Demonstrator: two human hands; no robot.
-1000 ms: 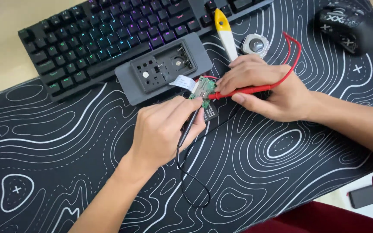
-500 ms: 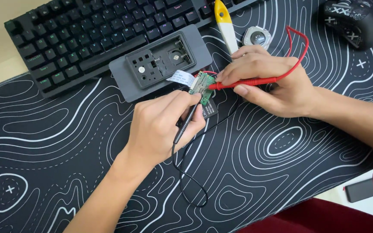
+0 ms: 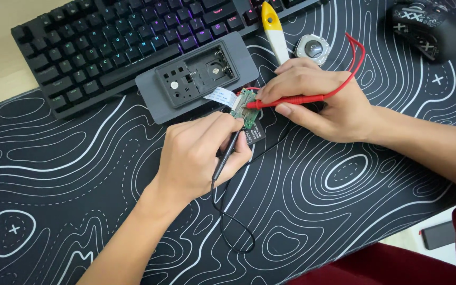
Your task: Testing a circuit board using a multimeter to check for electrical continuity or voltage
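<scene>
My left hand grips a black test probe like a pen, its tip against a small green circuit board. A black lead loops down from it across the mat. In my right hand is a red test probe, whose tip touches the same board from the right. Its red lead arcs up behind the hand. A white ribbon cable joins the board to a grey open device case just beyond it.
A black desk mat with white contour lines covers the desk. Behind lie a backlit keyboard, a yellow-and-white tool, a small round silver part and a black patterned mouse. A dark flat object sits at lower right.
The view has shifted slightly. Both hands keep their probes on the board, with only small adjustments of the tips.
</scene>
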